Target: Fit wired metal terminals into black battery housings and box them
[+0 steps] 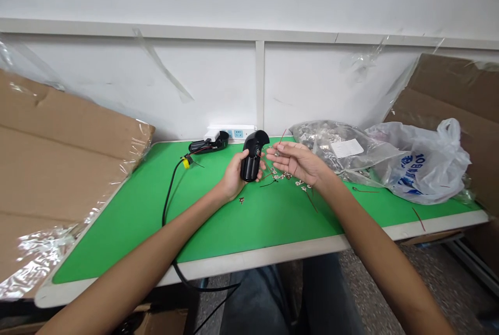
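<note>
My left hand [233,175] is wrapped round a glossy black curved plastic housing [251,162], held upright above the green mat. Close to its right side is my right hand [298,161], its thumb and forefinger pinched on a small metal piece with a red wire [282,136] sticking up. Below my right hand lie several small silvery metal parts [286,175], some with red or black wires. A single metal part [241,200] sits apart, below my left hand. The exact shape of the pinched piece is too small to make out.
A second black housing [218,140] lies by a white power strip [237,131], with a black cable [168,195] running off the front edge. At right are a clear bag of metal parts [323,135] and a white plastic bag [421,169]. Cardboard [58,169] flanks the green table [128,231].
</note>
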